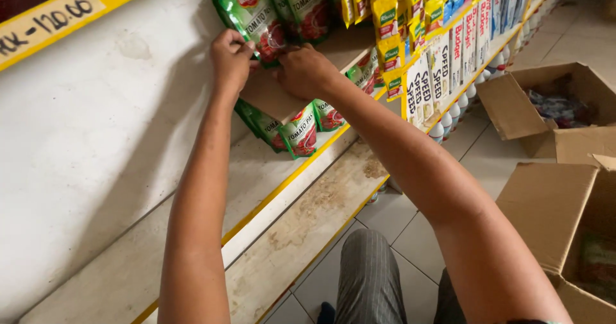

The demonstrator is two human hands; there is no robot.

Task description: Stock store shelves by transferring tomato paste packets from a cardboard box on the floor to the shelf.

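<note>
place: small grocery shop | shelving: white shelves [96, 170] with yellow edge strips, a handwritten price label [48, 21] on one | goods: green sauce pouches [301, 131], yellow seasoning sachets [386, 16], white packets [420, 90] and bottles [449, 115] in rows | stock: open cardboard boxes [552, 202] on tiled floor [410, 234]

White shop shelves [128, 170] with yellow front edges rise in steps. On the lower shelf, green pouches [300, 131] with red pictures stand leaning in a row beneath a sheet of brown cardboard [276, 96]. More green pouches [256, 16] stand on the cardboard. Further along, yellow packets [387, 22] and white packets [420, 90] fill the shelves. The bottom shelf [314, 215] is stained. On the pale tiled floor [410, 228] stand two open cardboard boxes [552, 202].
</note>
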